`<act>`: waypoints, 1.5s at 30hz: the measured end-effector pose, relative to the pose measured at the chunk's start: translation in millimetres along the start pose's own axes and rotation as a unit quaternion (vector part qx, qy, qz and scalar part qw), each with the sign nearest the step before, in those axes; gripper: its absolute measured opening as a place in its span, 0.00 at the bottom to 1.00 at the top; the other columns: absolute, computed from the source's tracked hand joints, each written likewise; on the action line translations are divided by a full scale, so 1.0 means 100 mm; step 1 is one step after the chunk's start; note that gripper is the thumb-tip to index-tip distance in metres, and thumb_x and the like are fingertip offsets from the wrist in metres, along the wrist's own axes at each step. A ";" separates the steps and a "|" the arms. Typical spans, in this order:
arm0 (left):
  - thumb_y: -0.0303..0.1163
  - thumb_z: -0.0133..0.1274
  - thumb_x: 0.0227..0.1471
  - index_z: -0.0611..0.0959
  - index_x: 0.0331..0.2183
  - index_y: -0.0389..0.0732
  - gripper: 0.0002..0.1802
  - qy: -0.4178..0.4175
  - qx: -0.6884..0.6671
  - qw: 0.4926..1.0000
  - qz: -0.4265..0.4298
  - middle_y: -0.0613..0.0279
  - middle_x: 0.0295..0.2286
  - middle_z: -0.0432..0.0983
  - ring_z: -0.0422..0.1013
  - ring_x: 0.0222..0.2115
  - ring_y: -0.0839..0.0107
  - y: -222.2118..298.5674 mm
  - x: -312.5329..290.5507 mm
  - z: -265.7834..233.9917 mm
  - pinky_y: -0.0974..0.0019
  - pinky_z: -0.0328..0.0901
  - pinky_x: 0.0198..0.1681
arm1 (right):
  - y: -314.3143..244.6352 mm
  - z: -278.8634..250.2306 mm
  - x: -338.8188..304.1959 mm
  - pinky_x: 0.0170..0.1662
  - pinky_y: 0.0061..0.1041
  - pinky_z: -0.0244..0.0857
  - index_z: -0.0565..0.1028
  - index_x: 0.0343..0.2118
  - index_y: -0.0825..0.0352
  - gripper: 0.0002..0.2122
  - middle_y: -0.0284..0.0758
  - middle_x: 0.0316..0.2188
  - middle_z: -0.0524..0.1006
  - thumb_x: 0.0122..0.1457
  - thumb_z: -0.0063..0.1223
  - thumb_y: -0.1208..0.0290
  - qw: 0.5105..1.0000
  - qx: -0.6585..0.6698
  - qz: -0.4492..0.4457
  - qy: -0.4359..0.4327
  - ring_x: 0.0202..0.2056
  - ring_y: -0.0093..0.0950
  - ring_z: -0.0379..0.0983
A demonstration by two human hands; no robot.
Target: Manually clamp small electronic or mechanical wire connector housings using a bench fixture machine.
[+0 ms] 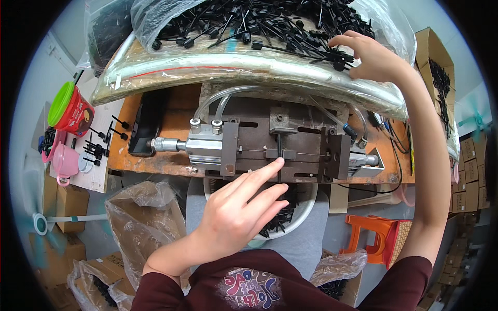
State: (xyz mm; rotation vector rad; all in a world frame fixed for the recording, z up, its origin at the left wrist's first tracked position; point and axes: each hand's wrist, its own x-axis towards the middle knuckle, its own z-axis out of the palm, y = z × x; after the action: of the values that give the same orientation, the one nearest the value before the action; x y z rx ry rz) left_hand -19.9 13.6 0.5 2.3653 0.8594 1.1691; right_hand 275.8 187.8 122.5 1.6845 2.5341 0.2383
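Fingers of the left hand (233, 208) touch a black rod (279, 142) at the pneumatic fixture (254, 136); whether they grip, I cannot tell. Right hand (377, 58), fingers spread, is near black stemmed parts (246, 37).

A thin black stem (279, 145) lies across the fixture (254, 139), knobbed black stems (290, 28) heaped beyond.

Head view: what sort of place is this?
Likely a small assembly workshop: a dark metal bench fixture with silver metal cylinders, a heap of thin black stemmed parts, and stacked brown cardboard boxes.
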 end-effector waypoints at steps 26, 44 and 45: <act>0.28 0.65 0.42 0.82 0.31 0.35 0.12 -0.031 0.139 0.990 0.018 0.49 0.46 0.77 0.78 0.33 0.60 -0.07 0.06 0.33 0.61 0.72 0.44 | 0.24 0.22 -0.10 0.50 0.41 0.66 0.69 0.43 0.71 0.13 0.44 0.43 0.74 0.54 0.53 0.79 0.991 -0.085 -0.066 0.075 0.47 0.46 0.70; 0.27 0.65 0.40 0.82 0.30 0.35 0.12 -0.040 0.147 0.988 0.029 0.50 0.46 0.78 0.78 0.31 0.62 -0.07 0.07 0.32 0.66 0.73 0.37 | 0.59 0.25 -0.22 0.37 0.27 0.62 0.69 0.41 0.67 0.08 0.32 0.26 0.72 0.67 0.45 0.68 0.973 0.173 0.012 0.154 0.28 0.25 0.67; 0.27 0.65 0.40 0.82 0.30 0.35 0.12 -0.042 0.145 0.988 0.031 0.50 0.46 0.78 0.78 0.31 0.62 -0.07 0.07 0.32 0.66 0.73 0.37 | 0.69 0.26 -0.24 0.35 0.25 0.61 0.71 0.42 0.66 0.08 0.30 0.25 0.71 0.67 0.45 0.67 0.971 0.171 0.011 0.166 0.27 0.23 0.66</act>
State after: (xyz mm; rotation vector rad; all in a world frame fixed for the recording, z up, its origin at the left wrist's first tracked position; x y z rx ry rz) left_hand 7.3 21.7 -17.8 2.6712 0.9918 1.0176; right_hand 351.7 194.2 109.0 1.9333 2.9435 0.0949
